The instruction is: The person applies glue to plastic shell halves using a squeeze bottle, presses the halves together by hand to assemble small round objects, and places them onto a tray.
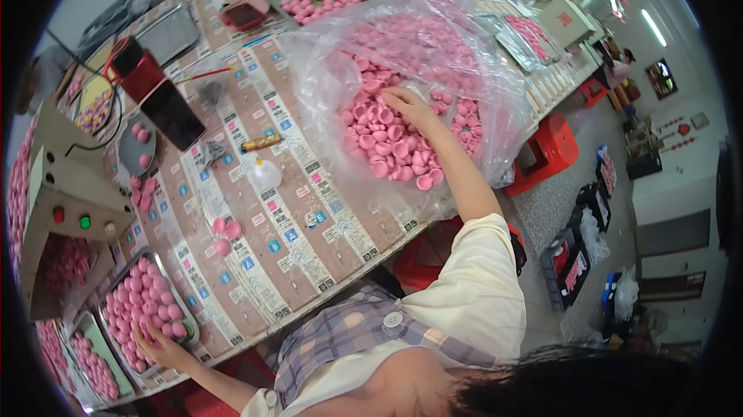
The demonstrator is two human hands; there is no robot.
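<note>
My right hand (410, 106) reaches into a big clear plastic bag (313, 53). Its fingers are stretched out over a heap of small pink cup-shaped pieces (387, 142); whether any piece is under them is hidden. Down at the lower left, my left hand (160, 349) rests at the near edge of a metal tray (186, 316). The fingers are apart and touch the pink balls (143, 301) that fill it.
A beige machine (73, 185) with red and green buttons stands left. A dark phone (173, 115) leans on a red container (135, 68). Midtable are a white squeeze bottle (266, 174), a yellow tube (261, 143) and loose pink pieces (224, 231). Red stools (549, 154) stand right.
</note>
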